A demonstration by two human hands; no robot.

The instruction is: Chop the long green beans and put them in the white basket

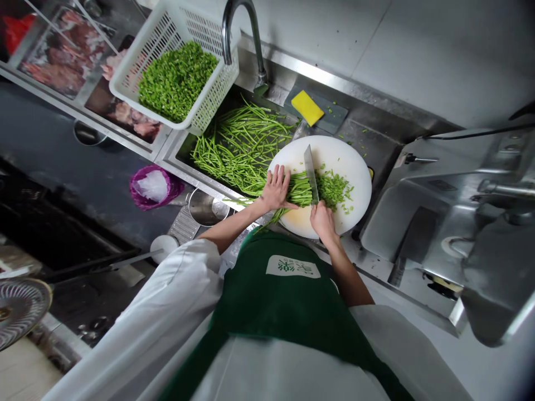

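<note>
My right hand [324, 220] is closed around the handle of a kitchen knife [310, 172]. Its blade stands across a bundle of long green stalks [300, 188] on a round white cutting board [359, 167]. Just left of the blade, my left hand [276, 189] lies over the bundle with fingers spread and thumb stretched toward the knife. Small chopped green pieces [334, 188] are heaped right of the blade. More uncut stalks [240, 145] fill the sink basin to the left.
A white basket [200, 114] of chopped greens stands by the curved faucet [253, 22]. A yellow sponge [307, 107] lies behind the board. Trays of raw meat [62, 53] are far left. Below are a purple bin [152, 186] and metal pot [207, 207]. Another sink [388, 223] is right.
</note>
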